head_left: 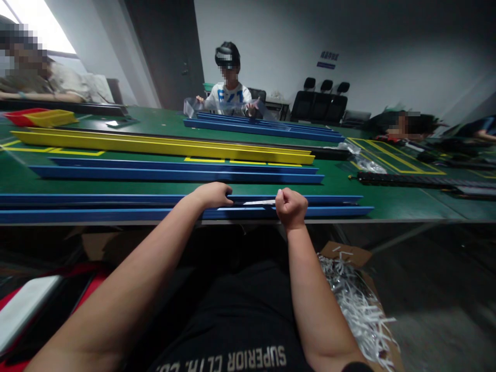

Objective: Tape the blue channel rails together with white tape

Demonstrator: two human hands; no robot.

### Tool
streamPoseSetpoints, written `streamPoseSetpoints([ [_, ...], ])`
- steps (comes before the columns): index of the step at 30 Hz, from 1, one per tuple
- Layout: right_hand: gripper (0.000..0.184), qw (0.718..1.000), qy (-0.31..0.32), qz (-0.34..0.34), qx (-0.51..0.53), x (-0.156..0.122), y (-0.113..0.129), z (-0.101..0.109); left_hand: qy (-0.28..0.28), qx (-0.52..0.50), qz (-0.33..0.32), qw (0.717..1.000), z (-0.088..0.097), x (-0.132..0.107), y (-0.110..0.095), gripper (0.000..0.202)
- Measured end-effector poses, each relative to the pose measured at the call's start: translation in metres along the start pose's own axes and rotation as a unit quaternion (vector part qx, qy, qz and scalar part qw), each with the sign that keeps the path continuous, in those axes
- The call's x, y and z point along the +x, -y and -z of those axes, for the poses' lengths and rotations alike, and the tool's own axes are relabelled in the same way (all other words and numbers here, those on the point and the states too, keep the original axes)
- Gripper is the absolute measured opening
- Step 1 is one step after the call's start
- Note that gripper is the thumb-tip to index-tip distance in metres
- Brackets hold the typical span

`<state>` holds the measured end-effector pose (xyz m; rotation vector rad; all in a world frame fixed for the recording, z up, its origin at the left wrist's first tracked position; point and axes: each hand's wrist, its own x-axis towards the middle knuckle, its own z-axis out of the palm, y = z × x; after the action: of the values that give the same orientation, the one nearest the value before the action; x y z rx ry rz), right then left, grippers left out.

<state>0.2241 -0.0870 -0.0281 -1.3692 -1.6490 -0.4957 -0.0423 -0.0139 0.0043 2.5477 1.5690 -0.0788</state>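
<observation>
Across the near edge of the table lies a long blue channel [116, 214] with two raised walls and a dark inside. A thin white strip [259, 202] stretches over it, running out of my right hand [291, 207], which is closed in a fist around its end. My left hand [214, 196] reaches into the channel at the strip's other end, fingers curled downward. Its fingertips are partly hidden, and I cannot make out what they pinch or press on.
Beyond lie another blue channel [174, 174] and a yellow channel [163, 145]. A person [231, 95] opposite handles clear film behind more blue channels [263, 130]. Red and yellow trays [52, 118] stand at left. Below right, a cardboard box [374, 281] holds white strips.
</observation>
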Motion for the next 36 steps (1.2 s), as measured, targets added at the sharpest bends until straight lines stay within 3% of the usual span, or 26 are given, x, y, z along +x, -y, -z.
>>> streamPoseSetpoints([
  [14,0.036,1.0,0.009,-0.008,-0.005,0.001,0.001,0.0,-0.002,-0.035,-0.037,0.999,0.001,0.01,-0.011,0.034],
  [25,0.036,0.998,0.058,0.016,0.015,0.009,0.003,0.004,-0.024,-0.012,-0.056,0.998,0.0,0.025,-0.041,0.034],
  [32,0.042,0.991,0.118,0.0,0.062,0.011,0.003,0.013,-0.018,-0.027,-0.036,0.999,-0.004,0.021,-0.039,0.037],
  [36,0.045,0.989,0.12,-0.021,0.078,0.01,-0.001,0.01,-0.041,-0.001,-0.035,0.999,-0.005,0.016,-0.039,0.033],
])
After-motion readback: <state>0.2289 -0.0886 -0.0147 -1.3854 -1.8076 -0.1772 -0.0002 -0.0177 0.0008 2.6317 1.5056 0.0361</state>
